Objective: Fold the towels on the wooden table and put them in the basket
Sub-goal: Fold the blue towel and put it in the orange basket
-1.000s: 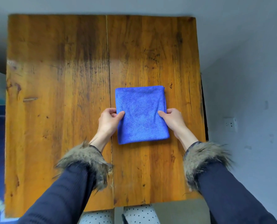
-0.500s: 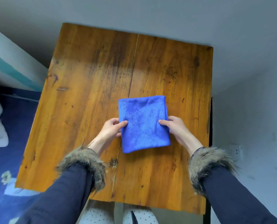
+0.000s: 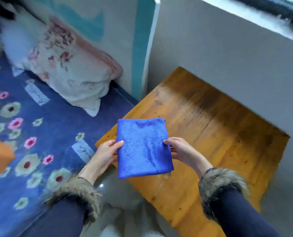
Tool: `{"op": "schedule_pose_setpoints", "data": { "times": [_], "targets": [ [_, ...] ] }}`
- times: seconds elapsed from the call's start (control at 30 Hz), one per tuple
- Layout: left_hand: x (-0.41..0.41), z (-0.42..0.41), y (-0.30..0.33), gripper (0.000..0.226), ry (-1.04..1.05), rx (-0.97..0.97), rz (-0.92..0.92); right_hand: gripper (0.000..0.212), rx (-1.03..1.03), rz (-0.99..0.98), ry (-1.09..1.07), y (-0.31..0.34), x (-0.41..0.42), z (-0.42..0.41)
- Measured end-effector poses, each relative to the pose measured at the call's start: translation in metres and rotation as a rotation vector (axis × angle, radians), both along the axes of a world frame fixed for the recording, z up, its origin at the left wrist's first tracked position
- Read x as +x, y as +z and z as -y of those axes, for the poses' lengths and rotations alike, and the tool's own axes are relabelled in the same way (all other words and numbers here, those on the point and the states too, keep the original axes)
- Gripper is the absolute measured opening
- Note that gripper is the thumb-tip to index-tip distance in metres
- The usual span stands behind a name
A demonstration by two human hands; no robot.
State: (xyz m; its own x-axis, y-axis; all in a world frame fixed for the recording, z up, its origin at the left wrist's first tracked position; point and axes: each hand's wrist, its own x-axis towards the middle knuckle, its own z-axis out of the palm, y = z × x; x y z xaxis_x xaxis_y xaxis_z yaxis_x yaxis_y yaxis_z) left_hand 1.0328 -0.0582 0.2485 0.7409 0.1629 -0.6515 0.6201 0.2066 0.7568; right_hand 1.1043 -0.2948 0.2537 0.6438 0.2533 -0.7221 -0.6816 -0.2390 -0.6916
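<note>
We held the folded towel (image 3: 144, 147) between us, left hand (image 3: 106, 151) and right hand (image 3: 178, 149) each pinching a side, over the desk's (image 3: 210, 142) left edge, long axis pointing away; no basket showed.

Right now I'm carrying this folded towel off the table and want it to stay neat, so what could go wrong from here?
1. The blue towel is held only at its side edges by the left hand and right hand; its near end hangs unsupported, so the fold may sag open.
2. It is already past the wooden table edge, so a slip would probably drop it on the floor.
3. No basket is clearly in view, so the drop-off must still be found.
</note>
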Motion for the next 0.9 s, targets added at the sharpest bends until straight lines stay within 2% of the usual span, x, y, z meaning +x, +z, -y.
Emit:
{"op": "schedule_pose_setpoints", "data": {
  "times": [0.23, 0.33, 0.4, 0.5, 0.53, 0.7, 0.9],
  "targets": [
    [-0.128, -0.147, 0.032, 0.012, 0.386, 0.001, 0.029, 0.01, 0.042, 0.075, 0.382, 0.03, -0.046, -0.187],
    [-0.191, -0.207, 0.036, 0.009, 0.519, 0.065, 0.02, 0.01, 0.045, 0.043, 0.47, 0.028, -0.089, -0.271],
    [-0.228, -0.245, 0.038, 0.009, 0.602, 0.11, 0.021, 0.018, 0.055, 0.013, 0.526, 0.023, -0.118, -0.324],
    [-0.275, -0.296, 0.042, 0.01, 0.704, 0.137, 0.012, 0.006, 0.053, 0.026, 0.641, 0.028, -0.152, -0.393],
    [-0.287, -0.311, 0.043, 0.01, 0.733, 0.137, 0.014, 0.01, 0.055, 0.037, 0.666, 0.03, -0.16, -0.413],
    [-0.316, -0.376, 0.039, 0.009, 0.834, 0.133, 0.037, 0.009, 0.054, 0.082, 0.777, 0.04, -0.176, -0.495],
    [-0.308, -0.453, 0.024, 0.009, 0.893, 0.149, 0.018, 0.005, 0.063, 0.101, 0.842, 0.034, -0.163, -0.584]
  ]
}}
